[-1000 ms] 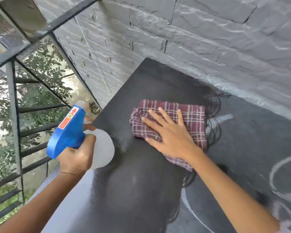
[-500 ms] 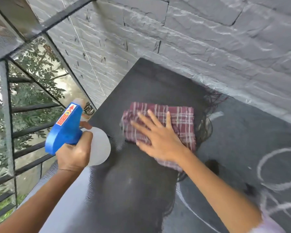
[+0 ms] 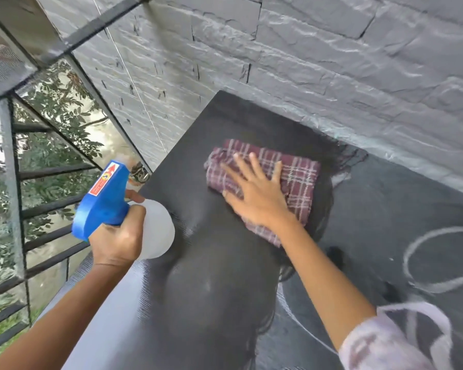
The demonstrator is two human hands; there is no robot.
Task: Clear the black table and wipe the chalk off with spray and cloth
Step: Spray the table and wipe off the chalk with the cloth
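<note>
A folded maroon plaid cloth (image 3: 297,177) lies on the black table (image 3: 219,303) near its far left corner. My right hand (image 3: 254,193) presses flat on the cloth with fingers spread. My left hand (image 3: 118,241) grips a spray bottle (image 3: 104,201) with a blue trigger head and a white body, held over the table's left edge with the nozzle pointing up and away. The wiped left part of the table looks dark and wet. White chalk lines (image 3: 425,252) remain on the right part.
A grey brick wall (image 3: 305,62) runs along the table's far side. A black metal railing (image 3: 38,209) with greenery behind it stands close on the left.
My right hand slid the cloth left and then a little farther away across the table. The spray bottle stayed in my left hand in about the same place.
</note>
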